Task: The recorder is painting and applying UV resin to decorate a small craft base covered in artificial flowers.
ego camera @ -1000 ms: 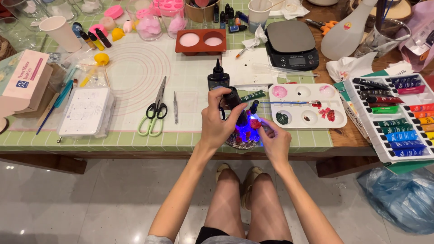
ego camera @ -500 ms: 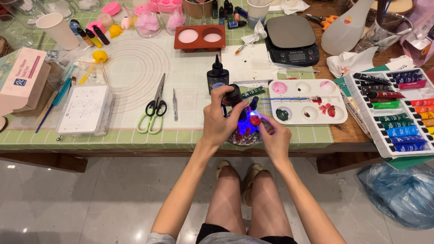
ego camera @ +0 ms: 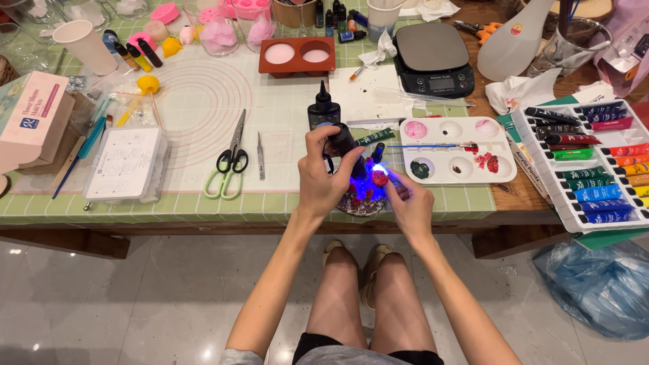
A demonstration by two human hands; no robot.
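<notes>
At the near edge of the table, a small round dish (ego camera: 362, 203) glows blue-violet, with a few red pieces on it. The left hand (ego camera: 324, 172) has its fingers curled tight around a small black torch (ego camera: 345, 143), pointed down at the dish. The right hand (ego camera: 409, 203) sits just right of the dish, fingertips pinched together on something by a red piece; what it pinches is too small to tell.

Just beyond the hands stands one black dropper bottle (ego camera: 323, 108), and a green paint tube (ego camera: 376, 137) lies beside it. To the right is one white palette (ego camera: 454, 150) with six wells, pink, red and dark green paint in some of them, and a blue-handled brush across it. Farther right, a white tray (ego camera: 595, 162) holds two rows of paint tubes; I cannot count them exactly.

To the left lie one pair of scissors (ego camera: 230, 159) with green handles and one pair of tweezers (ego camera: 260, 155). On the far side sit one red mould (ego camera: 297, 56) with two round cavities and one black scale (ego camera: 433, 57). Far left, one clear plastic box (ego camera: 125, 165) and one pink carton (ego camera: 34, 118).
</notes>
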